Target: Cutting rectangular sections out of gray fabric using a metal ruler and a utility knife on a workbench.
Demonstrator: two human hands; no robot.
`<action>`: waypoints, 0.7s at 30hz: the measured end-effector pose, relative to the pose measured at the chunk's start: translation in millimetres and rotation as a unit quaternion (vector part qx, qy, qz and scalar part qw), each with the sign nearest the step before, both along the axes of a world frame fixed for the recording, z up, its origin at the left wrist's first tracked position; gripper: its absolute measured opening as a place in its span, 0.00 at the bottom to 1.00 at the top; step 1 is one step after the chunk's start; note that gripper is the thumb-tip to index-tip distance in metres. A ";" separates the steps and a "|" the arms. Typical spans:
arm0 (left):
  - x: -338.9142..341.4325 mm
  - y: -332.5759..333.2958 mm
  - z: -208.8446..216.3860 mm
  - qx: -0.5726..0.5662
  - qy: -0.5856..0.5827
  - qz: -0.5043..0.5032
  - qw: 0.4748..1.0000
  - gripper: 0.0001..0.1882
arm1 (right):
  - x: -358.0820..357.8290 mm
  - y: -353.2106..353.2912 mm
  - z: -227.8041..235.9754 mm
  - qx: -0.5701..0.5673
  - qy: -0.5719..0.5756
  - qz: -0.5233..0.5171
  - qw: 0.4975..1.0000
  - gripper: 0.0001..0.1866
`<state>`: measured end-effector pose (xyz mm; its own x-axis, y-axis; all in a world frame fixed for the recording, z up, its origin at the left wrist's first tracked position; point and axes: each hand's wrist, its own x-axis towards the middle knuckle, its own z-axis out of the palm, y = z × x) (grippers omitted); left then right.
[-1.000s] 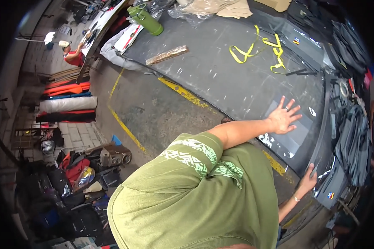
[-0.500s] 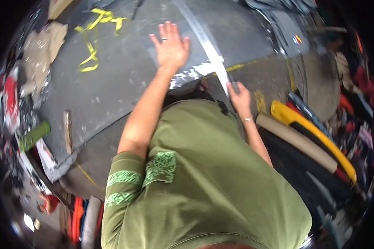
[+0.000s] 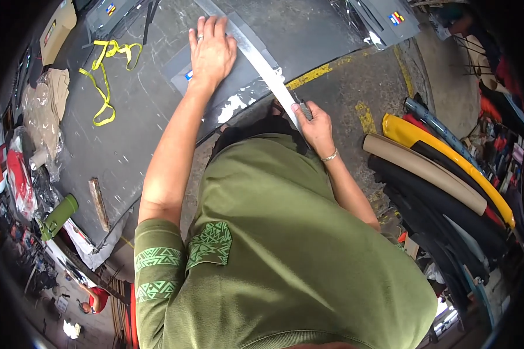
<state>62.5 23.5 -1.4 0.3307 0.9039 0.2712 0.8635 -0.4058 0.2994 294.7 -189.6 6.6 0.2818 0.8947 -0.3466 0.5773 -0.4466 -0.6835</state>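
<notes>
A long metal straightedge (image 3: 262,68) lies slantwise across a grey sheet (image 3: 179,63) on the dark worktable (image 3: 137,125). My left hand (image 3: 211,57) rests flat on the sheet, just left of the straightedge, fingers extended. It wears a ring. Closed at the near end of the straightedge is my right hand (image 3: 317,131), gripping the dark ribbed handle of a utility knife (image 3: 305,110). Its blade cannot be made out. The right thumb is at the straightedge's edge. Shiny clear plastic (image 3: 234,106) shows at the table's near edge.
A yellow strap (image 3: 105,96) and a wooden stick (image 3: 98,203) lie on the table's left part. Rolls of material, including a beige roll (image 3: 425,171) and a yellow roll (image 3: 448,166), stand at right. More grey pieces (image 3: 384,23) lie at the far right.
The view has shifted, with the table's things now further left. My left hand has gone from spread fingers to fingers closer together on the sheet. The right hand still grips the knife.
</notes>
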 end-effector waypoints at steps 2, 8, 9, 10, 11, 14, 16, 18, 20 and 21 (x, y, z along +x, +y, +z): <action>2.0 5.1 -8.0 -0.012 -0.017 0.002 1.000 0.29 | -1.4 6.7 0.2 0.008 -0.005 0.010 1.000 0.25; 0.6 9.8 -18.6 -0.025 -0.005 -0.017 1.000 0.33 | 3.6 19.4 -4.0 -0.038 0.042 0.005 0.998 0.28; 0.8 10.6 -20.1 -0.026 -0.003 -0.017 1.000 0.33 | 3.4 23.4 -6.0 -0.039 0.044 0.005 0.998 0.28; 0.8 11.0 -21.5 -0.019 -0.001 -0.008 1.000 0.33 | 3.2 27.2 -7.9 -0.025 0.055 0.001 0.998 0.29; 3.6 9.6 -21.7 -0.014 -0.001 -0.002 1.000 0.33 | 3.5 30.3 -7.4 -0.013 0.065 -0.006 0.998 0.30; 4.1 9.1 -19.1 -0.011 -0.014 0.004 1.000 0.34 | 4.3 49.7 -11.7 -0.017 0.149 0.006 0.989 0.29; 4.6 11.0 -18.1 -0.015 -0.023 0.000 1.000 0.34 | -1.5 55.7 -28.4 0.019 0.108 -0.020 0.994 0.26; 1.5 10.6 -19.7 -0.017 -0.029 0.001 0.999 0.35 | -7.1 68.1 -17.6 -0.004 0.145 -0.046 0.988 0.24; 1.9 9.7 -17.9 -0.018 -0.033 -0.002 0.999 0.37 | -10.6 70.9 -14.6 0.008 0.171 -0.078 0.982 0.22; 2.5 9.2 -17.2 -0.020 -0.031 -0.002 0.999 0.37 | -11.7 71.1 -11.9 0.001 0.178 -0.090 0.980 0.19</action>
<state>65.0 32.7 -18.6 0.3185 0.9127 0.2561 0.8406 -0.3968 0.3687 283.0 -118.5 -5.4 0.2971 0.8426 -0.4492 0.2141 -0.5173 -0.8286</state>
